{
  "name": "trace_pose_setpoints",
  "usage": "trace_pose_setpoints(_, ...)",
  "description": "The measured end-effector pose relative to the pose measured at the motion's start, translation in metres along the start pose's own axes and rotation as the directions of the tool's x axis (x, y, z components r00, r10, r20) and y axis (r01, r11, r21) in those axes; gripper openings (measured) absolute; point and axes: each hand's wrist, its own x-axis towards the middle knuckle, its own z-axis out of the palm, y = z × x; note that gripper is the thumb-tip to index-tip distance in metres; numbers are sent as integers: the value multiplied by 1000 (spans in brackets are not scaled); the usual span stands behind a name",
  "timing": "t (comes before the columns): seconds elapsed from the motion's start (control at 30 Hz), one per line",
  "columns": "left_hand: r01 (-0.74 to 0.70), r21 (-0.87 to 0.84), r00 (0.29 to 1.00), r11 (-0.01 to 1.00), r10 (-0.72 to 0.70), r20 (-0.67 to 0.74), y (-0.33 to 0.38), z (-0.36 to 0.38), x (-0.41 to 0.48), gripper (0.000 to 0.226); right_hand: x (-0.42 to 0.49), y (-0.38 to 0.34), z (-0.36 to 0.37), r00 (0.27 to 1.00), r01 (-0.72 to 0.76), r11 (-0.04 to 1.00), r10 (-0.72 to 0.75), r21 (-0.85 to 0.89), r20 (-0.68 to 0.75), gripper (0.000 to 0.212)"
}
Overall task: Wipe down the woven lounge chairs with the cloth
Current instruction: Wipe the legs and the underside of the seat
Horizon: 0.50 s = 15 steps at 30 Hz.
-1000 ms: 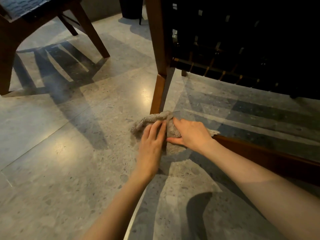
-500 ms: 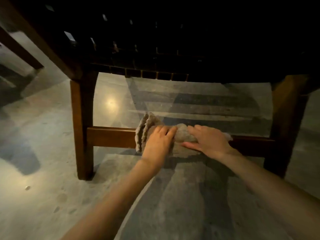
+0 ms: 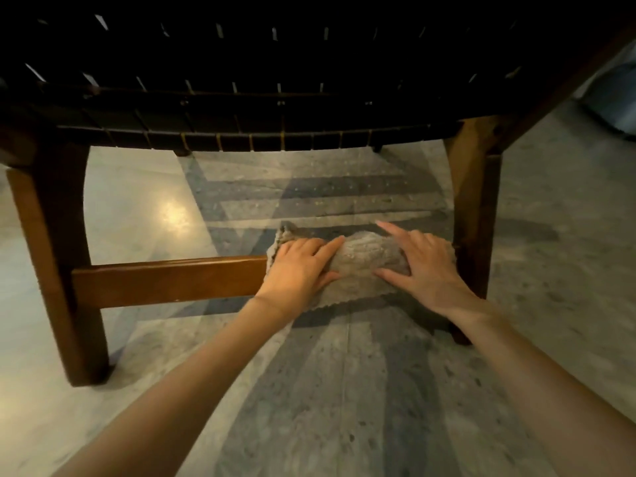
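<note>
Your left hand [image 3: 298, 270] lies flat, fingers straight, pressing the grey cloth [image 3: 364, 261] onto the lounge chair's lower wooden rail [image 3: 165, 280]. Your right hand [image 3: 426, 270], fingers spread and index lifted, presses the cloth's other end just beside the right chair leg [image 3: 476, 215]. The cloth drapes over the rail. Below lies a speckled stone floor [image 3: 309, 401] crossed by striped shadows. Above and beyond, the dark woven seat [image 3: 241, 80] spans the view.
</note>
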Motion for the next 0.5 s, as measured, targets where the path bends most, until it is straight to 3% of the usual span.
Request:
trace_pose_setpoints(0.07,-7,-77,998,997,1,-67,-11,-9,-16,56,1,-17,1,996,86,993,-84,76,-29,58)
trace_pose_setpoints(0.17,5,-202,985,979,-40,-169,-20,-20,-30,38,7,-42,-2,986,94,993,-83,69,-148,36)
trace_pose_setpoints(0.23,46,-167,968,985,-85,-236,-24,-26,-37,26,12,-60,-8,984,79,996,-86,-47,-159,28)
trace_pose_setpoints(0.3,136,-28,935,990,-138,-326,-28,-33,-47,22,11,-77,-11,972,88,987,-114,-134,-205,26)
trace_pose_setpoints(0.4,269,-6,859,963,-242,-451,-32,-43,-78,24,-2,-108,-13,929,156,987,-156,-26,-335,30)
trace_pose_setpoints(0.5,327,-99,835,940,-336,-436,-33,-42,-121,27,-16,-136,-3,951,154,978,-108,144,-288,35)
